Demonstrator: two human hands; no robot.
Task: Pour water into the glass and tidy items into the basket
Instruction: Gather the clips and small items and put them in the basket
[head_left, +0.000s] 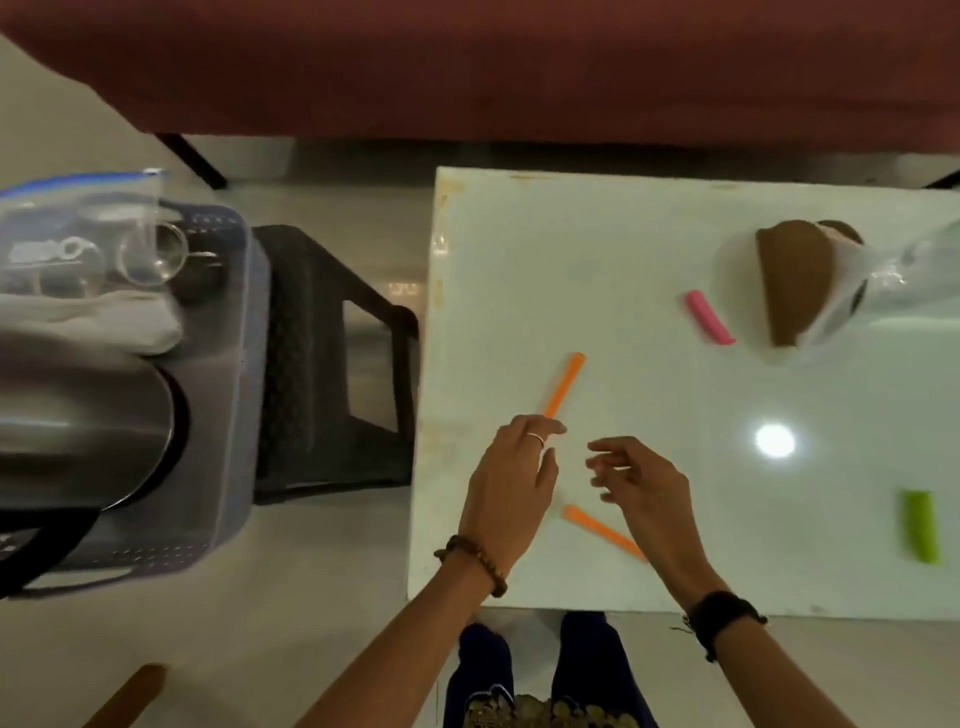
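Your left hand (511, 486) and right hand (641, 488) hover low over the tabletop (649, 270), fingers loose and holding nothing. One orange stick (565, 384) lies just beyond your left fingertips, long axis running away and rightward; the other (597, 527) lies between your hands. The basket (236, 364) sits well left.

Looks to me like home living room. I see maroon sofa (467, 62) along far side, low white glossy table (597, 270) in front of it, pale tiled floor (322, 571) beneath. Dark plastic stool (332, 364) beside table. Grey basket (228, 364) holds household bits: glass (153, 254), steel vessel (88, 426), folded white cloth (104, 322).
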